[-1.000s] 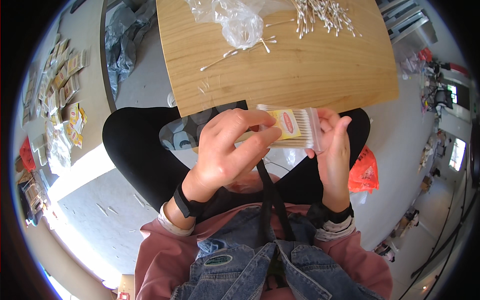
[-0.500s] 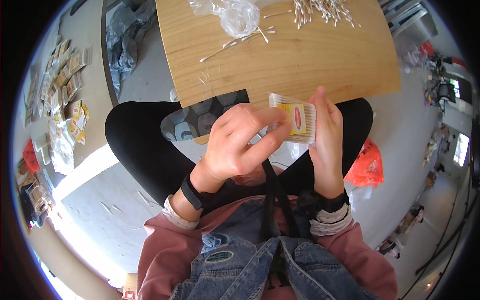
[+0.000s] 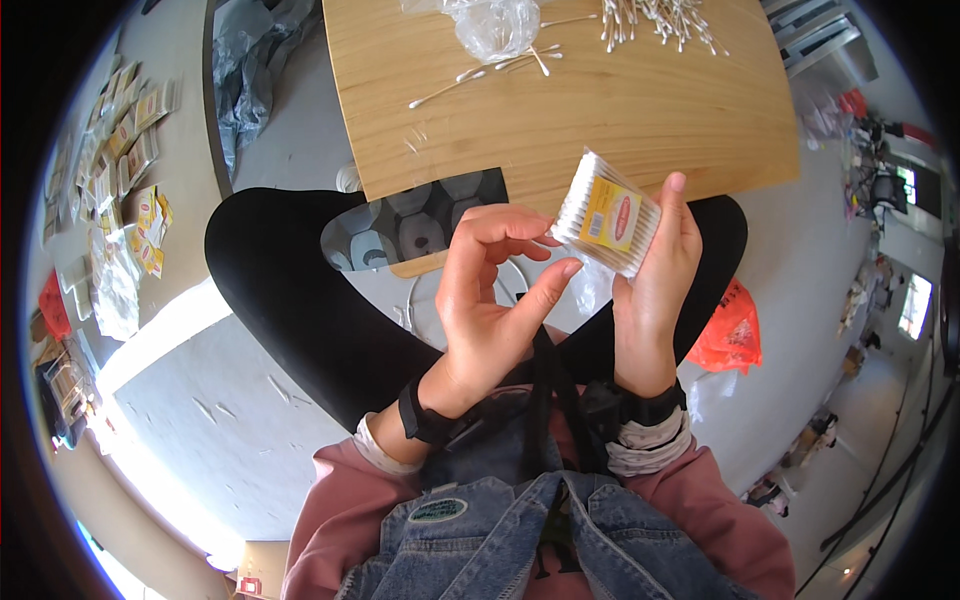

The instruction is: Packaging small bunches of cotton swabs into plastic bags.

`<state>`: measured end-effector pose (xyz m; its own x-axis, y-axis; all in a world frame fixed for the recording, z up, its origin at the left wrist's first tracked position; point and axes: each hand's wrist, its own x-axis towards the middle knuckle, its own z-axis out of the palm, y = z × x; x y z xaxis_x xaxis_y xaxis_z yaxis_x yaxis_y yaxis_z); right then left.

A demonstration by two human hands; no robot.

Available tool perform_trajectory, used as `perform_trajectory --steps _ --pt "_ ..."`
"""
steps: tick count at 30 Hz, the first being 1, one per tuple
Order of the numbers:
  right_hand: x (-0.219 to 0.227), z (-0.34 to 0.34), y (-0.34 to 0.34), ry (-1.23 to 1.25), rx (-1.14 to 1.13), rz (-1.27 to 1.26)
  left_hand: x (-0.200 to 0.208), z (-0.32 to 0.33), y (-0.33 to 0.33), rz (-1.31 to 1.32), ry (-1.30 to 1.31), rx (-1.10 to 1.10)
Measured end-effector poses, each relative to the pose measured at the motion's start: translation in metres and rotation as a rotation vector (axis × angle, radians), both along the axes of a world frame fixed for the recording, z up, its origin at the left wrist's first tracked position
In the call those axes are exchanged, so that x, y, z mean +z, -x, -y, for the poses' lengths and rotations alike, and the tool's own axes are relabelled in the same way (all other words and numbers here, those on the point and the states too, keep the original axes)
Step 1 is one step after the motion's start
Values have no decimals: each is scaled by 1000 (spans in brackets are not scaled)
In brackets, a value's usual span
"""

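A clear pack of cotton swabs with a yellow, white and red label is tilted above my lap, just off the table's near edge. My right hand holds it from the right side, the thumb standing up along that edge and the other fingers mostly hidden behind. My left hand is at the pack's lower left corner, its thumb and fingers spread apart. Those fingertips are at the white swab tips; whether they touch the wrapper I cannot tell.
On the wooden table lie a pile of loose cotton swabs, a few single swabs and a crumpled clear bag. Several packed swab packs cover a surface at left. A red bag is beside my right leg.
My left hand has come off the pack's label, and its fingers have spread. The pack has turned in my right hand, so its swab tips now show at the upper left.
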<state>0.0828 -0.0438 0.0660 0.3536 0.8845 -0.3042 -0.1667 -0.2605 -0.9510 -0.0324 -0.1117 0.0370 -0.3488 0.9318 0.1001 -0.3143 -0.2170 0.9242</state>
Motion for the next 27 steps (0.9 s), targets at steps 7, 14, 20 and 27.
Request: perform_trajectory --steps 7,14,20,27 --pt "-9 4 4 12 18 4 -1 -2 9 -104 71 -8" --pt "-10 4 7 -13 -38 61 3 -2 14 -159 143 -15" --pt "-6 5 9 -90 -28 151 9 -3 17 -74 325 -99" --pt "-11 5 9 -56 -42 113 8 -3 13 70 342 -101"
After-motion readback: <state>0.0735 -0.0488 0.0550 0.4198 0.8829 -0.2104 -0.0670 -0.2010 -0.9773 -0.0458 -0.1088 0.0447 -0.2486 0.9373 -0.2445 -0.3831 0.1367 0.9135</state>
